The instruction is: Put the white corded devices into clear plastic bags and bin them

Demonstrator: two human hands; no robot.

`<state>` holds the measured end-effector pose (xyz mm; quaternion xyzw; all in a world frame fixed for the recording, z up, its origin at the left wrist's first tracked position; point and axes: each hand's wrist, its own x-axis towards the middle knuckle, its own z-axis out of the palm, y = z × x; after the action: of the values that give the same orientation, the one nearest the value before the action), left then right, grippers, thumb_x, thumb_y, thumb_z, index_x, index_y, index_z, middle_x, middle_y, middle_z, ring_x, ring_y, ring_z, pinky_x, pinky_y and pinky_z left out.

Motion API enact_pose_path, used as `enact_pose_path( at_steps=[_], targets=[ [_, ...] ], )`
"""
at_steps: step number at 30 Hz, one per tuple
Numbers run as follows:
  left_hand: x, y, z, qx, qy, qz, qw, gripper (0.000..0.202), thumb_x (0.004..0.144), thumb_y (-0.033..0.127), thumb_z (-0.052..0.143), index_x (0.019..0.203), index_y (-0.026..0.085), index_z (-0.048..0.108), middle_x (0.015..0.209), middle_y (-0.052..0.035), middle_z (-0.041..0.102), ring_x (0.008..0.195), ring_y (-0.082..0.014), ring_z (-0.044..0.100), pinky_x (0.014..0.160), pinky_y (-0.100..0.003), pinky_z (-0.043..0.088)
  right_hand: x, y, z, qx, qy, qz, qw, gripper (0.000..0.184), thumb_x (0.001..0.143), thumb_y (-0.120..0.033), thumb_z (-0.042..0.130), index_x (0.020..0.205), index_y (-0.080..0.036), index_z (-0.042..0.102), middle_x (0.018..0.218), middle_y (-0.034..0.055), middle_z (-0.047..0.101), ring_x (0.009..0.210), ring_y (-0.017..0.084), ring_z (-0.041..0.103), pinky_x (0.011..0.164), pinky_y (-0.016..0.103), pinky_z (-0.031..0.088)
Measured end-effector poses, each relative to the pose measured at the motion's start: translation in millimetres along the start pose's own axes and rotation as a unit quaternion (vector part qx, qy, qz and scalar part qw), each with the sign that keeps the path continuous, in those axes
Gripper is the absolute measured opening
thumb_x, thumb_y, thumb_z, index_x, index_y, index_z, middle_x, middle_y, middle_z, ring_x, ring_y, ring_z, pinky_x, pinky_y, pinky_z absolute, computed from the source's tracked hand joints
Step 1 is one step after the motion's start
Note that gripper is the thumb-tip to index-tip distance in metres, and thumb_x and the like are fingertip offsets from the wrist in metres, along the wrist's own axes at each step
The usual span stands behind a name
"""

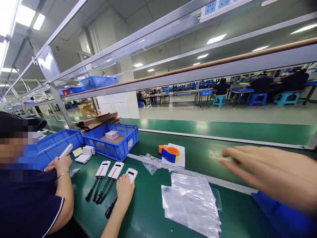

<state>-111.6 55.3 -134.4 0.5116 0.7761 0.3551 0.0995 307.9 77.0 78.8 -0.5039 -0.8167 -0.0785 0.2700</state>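
My left hand [125,191] is closed on a white flat device [131,174] with a dark window and a black cable, at the end of a row on the green table. Two similar white devices [115,170] [102,169] lie to its left, each with a red stripe and black cables. My right hand [269,175], smeared by motion, is stretched out over the right side, fingers extended and nothing visible in them. Below it is a blue bin [277,211]. Between my hands lies a stack of clear plastic bags [189,201].
At left a co-worker [29,198] holds a white device [66,150]. Blue crates [126,142], one with white boxes [112,135], and flattened cardboard [99,120] stand behind. An orange and blue tape dispenser [170,153] rests on white paper [180,155]. Metal rails cross above.
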Motion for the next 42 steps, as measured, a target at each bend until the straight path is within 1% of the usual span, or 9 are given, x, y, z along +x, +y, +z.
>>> enact_pose_path(
  at_steps=[2, 7, 12, 14, 17, 22, 29, 34, 42],
  targets=[
    [-4.2, 5.9, -5.3, -0.065, -0.049, -0.016, 0.997, 0.046, 0.08, 0.028, 0.066, 0.121, 0.006, 0.062, 0.121, -0.0253, 0.064, 0.127, -0.0439, 0.052, 0.109, -0.059, 0.034, 24.2, -57.1, 2.5, -0.085, -0.147, -0.055, 0.984, 0.015, 0.089, -0.035, 0.058, 0.087, -0.026, 0.071, 0.086, 0.0111, 0.077, 0.081, 0.039, 0.073, 0.06, 0.043, 0.044],
    [-25.2, 30.8, -35.8, -0.296, -0.187, -0.041, 0.936, 0.056, 0.097, 0.054, 0.039, 0.124, 0.012, 0.063, 0.11, -0.0162, 0.073, 0.099, -0.0293, 0.071, 0.088, -0.041, 0.055, 45.7, -147.4, 23.1, -0.012, -0.187, -0.111, 0.976, 0.023, 0.102, -0.032, 0.048, 0.106, -0.021, 0.068, 0.1, 0.008, 0.079, 0.091, 0.032, 0.074, 0.063, 0.036, 0.041],
    [-60.0, 68.7, -58.6, -0.716, -0.223, -0.156, 0.643, 0.041, 0.093, 0.038, 0.055, 0.117, 0.009, 0.07, 0.111, -0.0156, 0.076, 0.106, -0.0304, 0.071, 0.102, -0.043, 0.051, 2.9, -162.2, 59.6, 0.09, -0.214, -0.067, 0.97, 0.02, 0.103, -0.032, 0.047, 0.097, -0.027, 0.066, 0.085, -0.0036, 0.077, 0.078, 0.019, 0.072, 0.063, 0.03, 0.041],
    [-71.3, 81.8, -56.7, -0.752, -0.217, -0.175, 0.598, 0.04, 0.091, 0.036, 0.06, 0.117, 0.008, 0.07, 0.108, -0.0152, 0.076, 0.106, -0.0308, 0.071, 0.104, -0.043, 0.05, -22.9, -163.0, 79.8, 0.175, -0.244, -0.017, 0.954, 0.023, 0.102, -0.036, 0.047, 0.088, -0.026, 0.064, 0.08, -0.0026, 0.075, 0.074, 0.02, 0.069, 0.063, 0.03, 0.04],
    [-87.6, 99.6, -39.7, -0.738, -0.206, -0.17, 0.619, 0.054, 0.086, 0.043, 0.069, 0.129, 0.011, 0.062, 0.113, -0.0148, 0.074, 0.113, -0.033, 0.068, 0.106, -0.045, 0.048, -60.4, -160.9, 114.4, 0.302, -0.279, 0.056, 0.91, 0.016, 0.09, -0.039, 0.06, 0.097, -0.024, 0.059, 0.086, 0.0014, 0.073, 0.076, 0.022, 0.066, 0.066, 0.031, 0.041],
    [-109.9, 128.0, -1.5, -0.612, -0.159, -0.031, 0.774, 0.07, 0.08, 0.043, 0.081, 0.139, 0.026, 0.046, 0.139, -0.0123, 0.059, 0.129, -0.0285, 0.056, 0.108, -0.038, 0.046, -103.0, -139.2, 156.5, 0.539, -0.184, 0.158, 0.807, 0.028, 0.09, -0.052, 0.056, 0.09, -0.023, 0.057, 0.076, -0.0001, 0.062, 0.065, 0.018, 0.057, 0.064, 0.03, 0.041],
    [-84.8, 135.2, 27.3, -0.28, -0.249, 0.18, 0.91, 0.024, 0.102, 0.034, 0.044, 0.106, 0.019, 0.062, 0.109, -0.0105, 0.071, 0.1, -0.024, 0.066, 0.087, -0.035, 0.052, -125.9, -95.9, 138.0, 0.649, -0.105, 0.344, 0.671, 0.043, 0.078, -0.062, 0.069, 0.078, -0.019, 0.062, 0.06, -0.0071, 0.043, 0.049, 0.007, 0.026, 0.048, 0.025, 0.018],
    [-64.0, 129.7, 63.0, -0.1, -0.275, 0.293, 0.91, 0.021, 0.092, 0.009, 0.051, 0.103, 0.019, 0.065, 0.108, -0.0094, 0.069, 0.104, -0.0264, 0.061, 0.091, -0.039, 0.048, -126.4, -71.6, 125.3, 0.674, -0.033, 0.372, 0.637, 0.048, 0.077, -0.06, 0.074, 0.085, -0.014, 0.065, 0.059, -0.0092, 0.039, 0.052, 0.006, 0.02, 0.051, 0.027, 0.013],
    [-45.1, 151.7, 109.2, 0.007, -0.301, 0.334, 0.893, 0.057, 0.067, 0.027, 0.091, 0.115, 0.016, 0.063, 0.122, -0.0135, 0.064, 0.115, -0.0353, 0.055, 0.097, -0.046, 0.043, -130.0, -59.4, 120.7, 0.66, 0.022, 0.392, 0.641, 0.055, 0.073, -0.068, 0.076, 0.071, -0.016, 0.058, 0.059, -0.0082, 0.039, 0.053, 0.005, 0.018, 0.05, 0.027, 0.01]
  ],
)
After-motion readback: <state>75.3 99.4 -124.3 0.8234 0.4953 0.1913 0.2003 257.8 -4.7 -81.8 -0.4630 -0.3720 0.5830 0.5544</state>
